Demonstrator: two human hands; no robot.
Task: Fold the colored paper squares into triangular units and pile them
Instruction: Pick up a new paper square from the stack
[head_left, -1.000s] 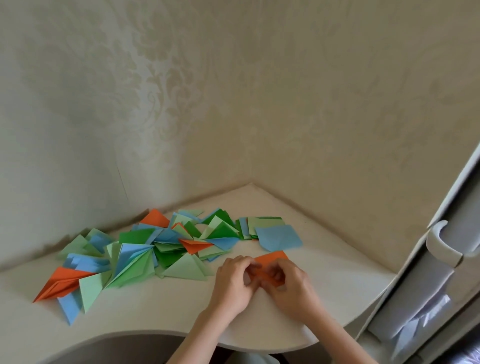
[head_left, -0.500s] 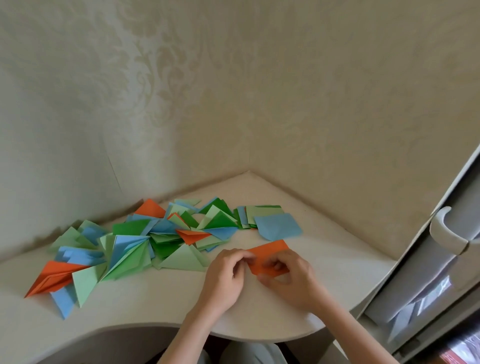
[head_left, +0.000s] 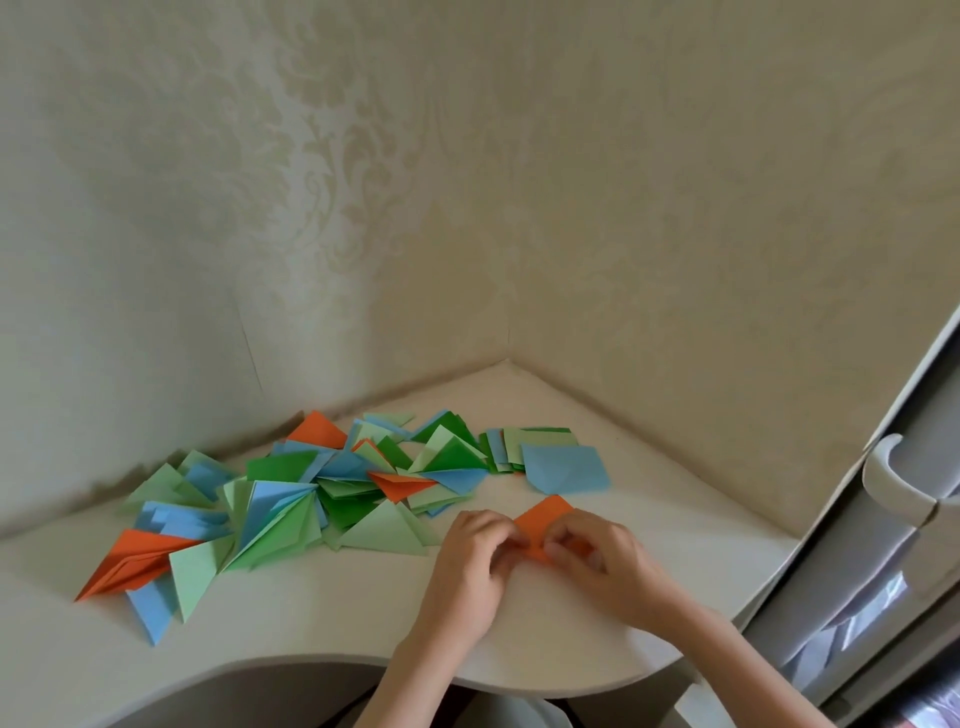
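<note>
Orange paper (head_left: 540, 522) is pinched between curled fingers (head_left: 563, 540) of both hands, low over the bench (head_left: 322, 613) near its front edge. The left hand (head_left: 470, 564) grips the sheet's left side, the thumb and fingertips bent onto it; the right hand (head_left: 602, 564) is curled round its right side, and part of the sheet is hidden beneath the knuckles. An upper corner of the paper is seen pointing away from the person, between the two hands.

Just behind the hands, a blue paper square (head_left: 566, 470) is laid flat on the bench, overlapping a small stack of green squares (head_left: 524, 441) beside it. To the left, a wide spread of folded triangular units (head_left: 291, 499) in light green, dark green, blue and orange is scattered along the back of the bench, the pieces overlapping one another. At its left end an orange folded unit (head_left: 132, 564) is seen lying partly over a blue one.

The bench is set into a corner of pale patterned wallpaper (head_left: 467, 208). At the right edge, a white door with a curved handle (head_left: 893, 480) is seen.
</note>
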